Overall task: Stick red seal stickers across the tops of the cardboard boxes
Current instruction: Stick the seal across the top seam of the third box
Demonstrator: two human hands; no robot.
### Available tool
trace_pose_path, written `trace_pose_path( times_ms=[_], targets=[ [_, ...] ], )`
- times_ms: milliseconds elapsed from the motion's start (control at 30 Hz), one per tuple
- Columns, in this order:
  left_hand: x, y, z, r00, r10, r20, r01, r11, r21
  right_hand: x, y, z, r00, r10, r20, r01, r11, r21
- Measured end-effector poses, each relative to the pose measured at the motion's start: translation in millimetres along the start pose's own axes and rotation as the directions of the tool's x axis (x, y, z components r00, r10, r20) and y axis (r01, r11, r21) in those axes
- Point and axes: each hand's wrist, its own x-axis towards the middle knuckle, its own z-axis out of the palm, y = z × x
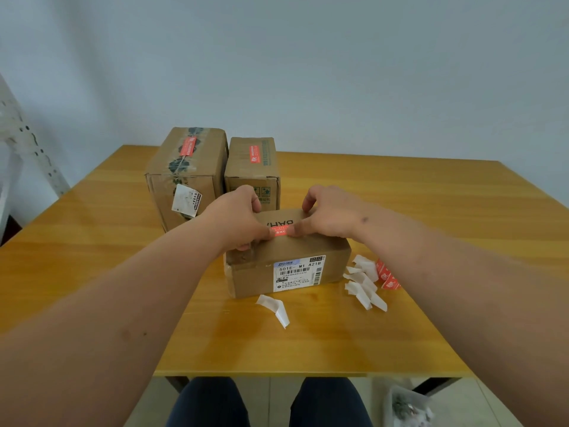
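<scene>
The near cardboard box (286, 272) lies on the wooden table (400, 211) with a white shipping label on its front. A red seal sticker (280, 232) lies across its top. My left hand (237, 217) and my right hand (329, 214) sit on the box top; both thumbs press the sticker's ends, and the fingers curl over the far top edge. Most of the sticker is hidden under the thumbs. Behind stand a large taped box (184, 167) and a smaller box (251, 167), each with a red sticker on top.
Several peeled white backing strips (365, 285) lie to the right of the near box, and one more (275, 306) lies in front of it. Spare red stickers (386, 275) sit by my right forearm. A white perforated rack (21, 134) stands at the left, a plastic bag (406, 408) on the floor.
</scene>
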Motion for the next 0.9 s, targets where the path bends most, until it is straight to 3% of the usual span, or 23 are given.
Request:
trace_pose_path(
  times_ms=[133,300,467,633,767,900],
  targets=[
    [0.9,-5.8,-2.8,1.0,-0.005,0.027,0.008,0.994,-0.107,-0.2,5.4,-4.6,0.999,-0.006,0.041,0.0,0.989,0.15],
    [-0.7,-5.9,-1.4,1.0,0.004,0.008,-0.003,0.993,-0.116,0.3,1.9,0.4,1.0,-0.01,0.016,0.009,0.998,0.057],
    [0.3,-6.2,0.0,1.0,-0.003,-0.022,0.0,0.992,-0.126,-2.3,3.3,-3.3,1.0,0.012,0.016,-0.014,0.991,0.132],
    [0.5,-0.7,4.4,0.999,-0.001,-0.033,0.002,0.999,0.032,0.6,-8.4,6.7,1.0,0.026,-0.014,-0.027,0.998,-0.061],
    [3.9,-7.2,2.8,0.999,-0.003,-0.036,0.001,0.998,-0.056,0.5,-0.3,-3.3,0.999,0.029,0.027,-0.03,0.997,0.074],
    [6.4,-5.6,3.0,0.998,-0.015,-0.064,0.011,0.998,-0.054,3.6,-1.5,0.5,1.0,0.031,-0.004,-0.03,0.997,0.066]
  ],
)
